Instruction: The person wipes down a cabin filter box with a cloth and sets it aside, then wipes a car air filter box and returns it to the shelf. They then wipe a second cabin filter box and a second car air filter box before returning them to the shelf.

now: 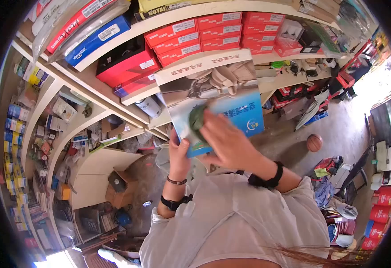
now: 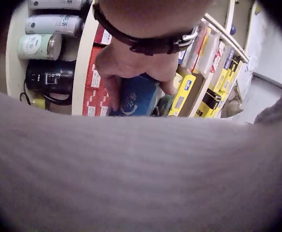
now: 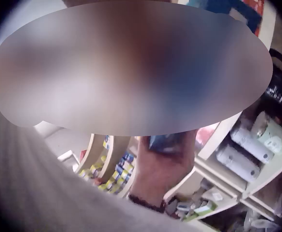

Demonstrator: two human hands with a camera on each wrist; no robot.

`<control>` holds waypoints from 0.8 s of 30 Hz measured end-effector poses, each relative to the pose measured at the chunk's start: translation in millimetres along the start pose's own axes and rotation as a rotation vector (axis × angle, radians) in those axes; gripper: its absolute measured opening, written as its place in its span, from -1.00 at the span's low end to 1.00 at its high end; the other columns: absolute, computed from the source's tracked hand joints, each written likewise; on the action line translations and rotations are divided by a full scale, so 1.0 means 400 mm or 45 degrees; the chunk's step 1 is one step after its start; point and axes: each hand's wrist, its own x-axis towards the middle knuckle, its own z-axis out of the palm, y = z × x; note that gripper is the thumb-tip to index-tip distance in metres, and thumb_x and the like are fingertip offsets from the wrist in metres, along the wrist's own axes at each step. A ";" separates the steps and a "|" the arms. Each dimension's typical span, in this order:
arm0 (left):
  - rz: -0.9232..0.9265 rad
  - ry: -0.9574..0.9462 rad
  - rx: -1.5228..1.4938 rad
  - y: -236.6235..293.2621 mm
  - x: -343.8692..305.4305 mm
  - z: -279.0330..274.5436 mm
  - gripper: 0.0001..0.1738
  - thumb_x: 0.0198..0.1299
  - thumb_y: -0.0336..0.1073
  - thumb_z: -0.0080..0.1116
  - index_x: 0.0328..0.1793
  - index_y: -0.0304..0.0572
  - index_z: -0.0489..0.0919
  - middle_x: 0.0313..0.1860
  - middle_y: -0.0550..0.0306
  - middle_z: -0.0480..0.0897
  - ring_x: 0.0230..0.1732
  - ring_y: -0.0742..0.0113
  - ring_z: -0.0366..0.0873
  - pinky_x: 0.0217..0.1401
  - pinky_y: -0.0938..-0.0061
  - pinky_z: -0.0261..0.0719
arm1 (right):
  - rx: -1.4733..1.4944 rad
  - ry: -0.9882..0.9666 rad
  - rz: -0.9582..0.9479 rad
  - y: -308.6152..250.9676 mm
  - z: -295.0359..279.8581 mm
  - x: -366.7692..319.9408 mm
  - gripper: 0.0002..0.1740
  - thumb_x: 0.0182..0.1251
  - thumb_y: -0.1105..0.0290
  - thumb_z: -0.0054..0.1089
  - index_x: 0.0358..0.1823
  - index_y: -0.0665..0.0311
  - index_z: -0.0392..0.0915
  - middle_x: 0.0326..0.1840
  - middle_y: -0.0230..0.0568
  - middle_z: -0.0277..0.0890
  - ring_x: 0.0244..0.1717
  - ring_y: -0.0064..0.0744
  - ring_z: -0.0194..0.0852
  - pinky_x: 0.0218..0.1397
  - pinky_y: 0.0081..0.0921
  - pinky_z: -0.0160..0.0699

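A flat box (image 1: 244, 109) with a blue lower part and a printed picture above is held up in front of the shelves, tilted. My left hand (image 1: 179, 154) grips its lower left corner, thumb on the front. With my right hand (image 1: 226, 138) I hold a bunched dark green cloth (image 1: 197, 119) against the box's front; hand and cloth are motion-blurred. The left wrist view has the left hand (image 2: 136, 63) around the blue end of the box (image 2: 137, 94). A blurred patch covers most of the right wrist view, with the left hand (image 3: 163, 169) below it.
Red boxes (image 1: 222, 32) are stacked on the shelf behind the held box. A blue box (image 1: 98, 42) lies at upper left, and a white canister (image 1: 148, 107) stands below. A basketball (image 1: 314, 143) is on the floor at right, near piled clothes (image 1: 324, 192).
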 end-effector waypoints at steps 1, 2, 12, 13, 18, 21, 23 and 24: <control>0.017 -0.031 0.061 0.005 -0.002 0.001 0.02 0.09 0.19 0.51 0.50 -0.31 0.34 0.34 0.07 0.52 0.35 0.26 0.47 0.40 0.32 0.42 | 0.012 -0.005 -0.002 0.021 -0.011 0.001 0.04 0.18 -0.03 0.41 0.49 0.53 0.14 0.60 0.36 0.02 0.64 0.33 -0.08 0.62 0.19 -0.05; 0.023 -0.046 0.106 0.016 -0.007 0.010 0.05 0.05 0.22 0.52 0.48 -0.34 0.35 0.30 0.07 0.55 0.32 0.27 0.49 0.40 0.33 0.42 | -0.115 0.166 0.045 0.045 -0.023 0.002 0.01 0.19 -0.02 0.40 0.49 0.51 0.16 0.60 0.34 0.01 0.65 0.32 -0.10 0.62 0.19 -0.05; -0.031 -0.066 0.131 0.016 -0.005 0.042 0.11 0.01 0.24 0.54 0.48 -0.38 0.32 0.31 0.08 0.55 0.31 0.28 0.50 0.39 0.33 0.44 | -0.228 0.100 -0.043 -0.026 -0.008 0.051 -0.09 0.26 -0.16 0.23 0.41 0.46 0.34 0.56 0.11 0.20 0.65 0.02 0.00 0.67 -0.06 -0.05; -0.034 -0.066 0.137 0.008 -0.006 0.035 0.11 0.01 0.24 0.54 0.48 -0.38 0.32 0.31 0.08 0.55 0.31 0.28 0.50 0.39 0.33 0.44 | -0.216 0.020 -0.128 -0.036 0.001 0.044 -0.12 0.26 -0.14 0.23 0.41 0.43 0.36 0.55 0.08 0.22 0.65 -0.04 0.02 0.68 -0.11 -0.04; -0.022 -0.138 0.076 -0.005 -0.003 0.017 0.05 -0.01 0.28 0.54 0.40 -0.34 0.39 0.24 0.14 0.57 0.25 0.36 0.51 0.33 0.40 0.47 | -0.311 -0.100 -0.151 -0.023 0.007 -0.011 -0.15 0.19 -0.06 0.31 0.37 0.42 0.42 0.55 -0.03 0.26 0.65 -0.13 0.04 0.68 -0.14 -0.04; -0.009 -0.119 0.114 0.008 -0.001 0.037 0.03 -0.04 0.29 0.55 0.34 -0.34 0.41 0.14 0.18 0.59 0.17 0.40 0.54 0.27 0.43 0.49 | -0.412 -0.033 -0.122 -0.014 0.013 -0.041 -0.12 0.16 -0.06 0.34 0.38 0.42 0.40 0.56 -0.01 0.24 0.66 -0.12 0.03 0.67 -0.11 -0.04; -0.014 -0.101 0.085 0.016 0.000 0.050 0.05 -0.04 0.29 0.55 0.36 -0.33 0.39 0.15 0.17 0.60 0.17 0.39 0.54 0.28 0.43 0.49 | -0.397 0.091 0.127 -0.011 0.012 -0.048 -0.10 0.12 -0.06 0.37 0.38 0.40 0.40 0.55 0.01 0.25 0.66 -0.10 0.01 0.67 -0.08 -0.05; -0.033 -0.130 0.082 0.015 0.002 0.050 0.07 -0.03 0.29 0.55 0.40 -0.33 0.36 0.19 0.14 0.58 0.21 0.37 0.52 0.31 0.41 0.47 | -0.397 0.090 0.121 -0.011 0.008 -0.040 -0.10 0.12 -0.06 0.37 0.38 0.40 0.40 0.55 0.01 0.25 0.66 -0.10 0.01 0.67 -0.08 -0.05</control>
